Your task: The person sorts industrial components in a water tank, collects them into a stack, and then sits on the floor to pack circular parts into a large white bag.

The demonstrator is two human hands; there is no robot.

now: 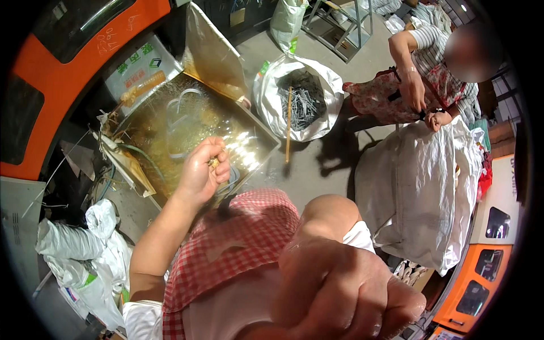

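My left hand (205, 173) is closed above the near side of a metal tank (268, 129) of yellowish water. A small yellowish piece (213, 162) shows between its curled fingers; its kind is too small to tell. Pale curved strips (180, 120) lie in the tank. Very near the camera, my right hand (345, 289) is closed with its fingers curled in. Whatever it may hold is hidden. Both hands look wet. Below my left hand, grey looped strips (231, 180) show at the tank's near edge.
Beyond the tank, a white sack (328, 116) holds grey scraps, with a thin stick (289, 122) leaning across it. At right, a person (419, 73) works over a large white bag (419, 187). Plastic sacks (102, 249) lie at left. Orange machines (136, 20) flank the area.
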